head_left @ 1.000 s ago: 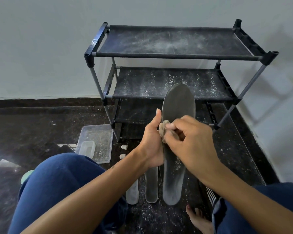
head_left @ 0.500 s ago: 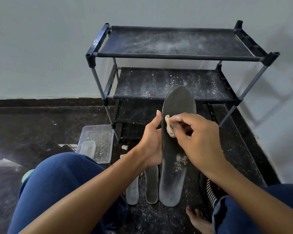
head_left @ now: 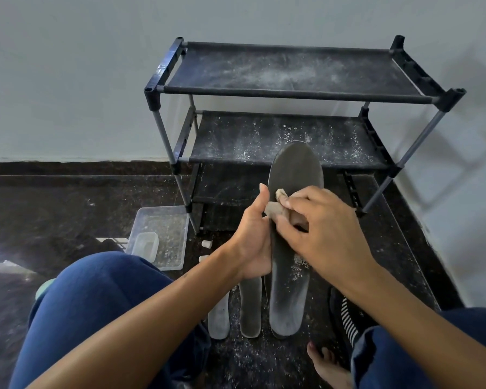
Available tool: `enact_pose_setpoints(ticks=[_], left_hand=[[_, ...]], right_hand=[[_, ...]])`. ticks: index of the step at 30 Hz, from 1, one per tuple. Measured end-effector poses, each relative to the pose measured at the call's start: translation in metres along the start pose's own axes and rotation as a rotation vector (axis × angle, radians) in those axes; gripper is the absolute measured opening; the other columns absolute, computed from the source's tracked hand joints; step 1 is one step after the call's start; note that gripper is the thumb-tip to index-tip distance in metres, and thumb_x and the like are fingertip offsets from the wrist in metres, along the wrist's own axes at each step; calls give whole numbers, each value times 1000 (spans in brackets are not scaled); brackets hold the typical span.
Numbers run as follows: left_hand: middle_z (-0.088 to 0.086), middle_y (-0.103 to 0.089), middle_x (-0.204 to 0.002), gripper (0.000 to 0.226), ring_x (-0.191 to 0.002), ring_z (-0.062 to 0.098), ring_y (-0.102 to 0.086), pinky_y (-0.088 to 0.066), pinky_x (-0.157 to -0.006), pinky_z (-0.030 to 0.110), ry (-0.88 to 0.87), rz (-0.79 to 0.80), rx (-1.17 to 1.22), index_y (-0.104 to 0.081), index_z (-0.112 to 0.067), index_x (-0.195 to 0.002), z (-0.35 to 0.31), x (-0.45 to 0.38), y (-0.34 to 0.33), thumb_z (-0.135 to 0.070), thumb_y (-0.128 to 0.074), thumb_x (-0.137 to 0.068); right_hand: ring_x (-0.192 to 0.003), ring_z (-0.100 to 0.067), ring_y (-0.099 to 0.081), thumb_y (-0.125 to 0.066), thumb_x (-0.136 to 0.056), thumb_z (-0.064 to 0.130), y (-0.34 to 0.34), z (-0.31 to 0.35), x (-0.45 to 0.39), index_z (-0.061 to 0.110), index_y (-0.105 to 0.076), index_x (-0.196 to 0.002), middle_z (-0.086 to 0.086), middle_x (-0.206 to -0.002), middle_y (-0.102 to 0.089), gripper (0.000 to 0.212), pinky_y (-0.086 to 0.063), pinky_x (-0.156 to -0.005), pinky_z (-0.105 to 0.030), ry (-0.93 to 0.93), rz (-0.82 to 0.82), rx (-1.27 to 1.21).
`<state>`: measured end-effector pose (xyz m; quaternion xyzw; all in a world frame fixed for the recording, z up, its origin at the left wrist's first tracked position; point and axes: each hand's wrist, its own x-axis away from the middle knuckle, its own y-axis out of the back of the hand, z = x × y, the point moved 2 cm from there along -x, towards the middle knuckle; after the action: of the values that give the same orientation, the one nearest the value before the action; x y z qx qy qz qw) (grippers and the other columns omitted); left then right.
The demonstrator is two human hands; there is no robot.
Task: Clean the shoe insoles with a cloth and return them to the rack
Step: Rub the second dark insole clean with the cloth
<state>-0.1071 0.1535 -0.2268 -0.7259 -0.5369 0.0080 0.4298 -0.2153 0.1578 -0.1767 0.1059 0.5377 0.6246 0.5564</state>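
A single wide-angle camera on the seated person's head looks forward and down, close over both forearms and the blue-trousered knees (head_left: 90, 304), and out across the dark speckled floor (head_left: 54, 209) to the dusty black three-tier rack (head_left: 292, 94) against the grey wall (head_left: 68, 80).

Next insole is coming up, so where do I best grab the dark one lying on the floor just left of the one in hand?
Take the dark insole on the floor at its near heel end, pinching its long edges from above. It lies flat, its far end hidden under the left hand, with the pale insole close on its left and the held insole on its right, so the sides are cramped.
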Motion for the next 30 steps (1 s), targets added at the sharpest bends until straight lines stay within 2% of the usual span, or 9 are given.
enact_pose_setpoints(ticks=[3, 7, 13, 15, 19, 21, 24, 28, 30], left_hand=[[15, -67, -99, 86, -88, 26, -66, -56, -76, 35, 9, -4, 15, -68, -8, -105, -3, -1, -1, -77, -20, -85], [13, -68, -91, 86, -88, 26, -62, -48, -84, 36, -46, -39, 36, -71, -6, -98, -13, -2, 3, -76, -23, -85], [24, -63, -114, 95, -89, 36, -64, -49, -89, 44, -89, 15, 86, -53, -4, -129, -21, 3, 4, -79, -15, -84], [26, -60, -122, 93, -100, 39, -62, -46, -96, 45, -84, 10, 93, -53, -3, -129, -22, 3, 4, -77, -17, -86], [22, -50, -137, 88, -126, 35, -49, -34, -111, 44, -60, 22, 34, -50, -1, -135, -21, 5, 2, -71, -27, -88], [19, -57, -130, 85, -116, 30, -56, -40, -106, 40, -54, 17, 2, -54, -2, -130, -20, 7, 2, -71, -28, -88], [25, -48, -138, 89, -117, 31, -52, -34, -112, 42, -50, 20, 4, -53, -2, -132, -19, 9, 1, -75, -28, -86], [22, -64, -112, 87, -87, 35, -65, -52, -86, 42, -76, 37, 90, -57, -7, -125, -21, 10, 2, -76, -22, -86], [21, -66, -111, 87, -84, 35, -66, -52, -84, 43, -86, 25, 92, -53, -9, -130, -21, 10, 4, -76, -21, -86]], right_hand=[[-72, -16, -60, -67, -84, 14, 0, -4, -3, 11, -72, -85, 1, -80, -64, 6, -52, -64, -35, 4, -3, -81], [-67, -15, -59, -67, -77, 1, -7, 8, 9, 9, -71, -78, -1, -75, -63, 9, -50, -61, -33, 25, 41, -142], [-61, -10, -58, -61, -76, 7, -14, 25, 28, 10, -72, -72, 2, -70, -62, 12, -49, -57, -27, 8, 56, -207], [-61, -7, -57, -63, -77, 7, -12, 23, 26, 12, -72, -73, 4, -70, -61, 11, -45, -59, -21, -12, 34, -227], [-63, -10, -57, -66, -78, 6, -6, 16, 15, 10, -73, -76, 1, -72, -63, 8, -46, -60, -27, -46, -43, -182], [-64, -9, -54, -69, -77, 4, -5, 15, 13, 9, -73, -77, 1, -71, -64, 7, -44, -59, -25, -58, -63, -170], [-64, -8, -54, -69, -77, 5, -7, 20, 20, 11, -73, -74, 2, -70, -63, 7, -45, -58, -26, -54, -26, -171], [-55, -6, -54, -69, -73, 5, -13, 27, 31, 13, -71, -69, 5, -65, -60, 9, -42, -55, -17, -47, 28, -182], [-56, -4, -54, -71, -71, 4, -14, 27, 32, 16, -72, -68, 7, -64, -60, 12, -42, -57, -14, -70, 89, -197]])
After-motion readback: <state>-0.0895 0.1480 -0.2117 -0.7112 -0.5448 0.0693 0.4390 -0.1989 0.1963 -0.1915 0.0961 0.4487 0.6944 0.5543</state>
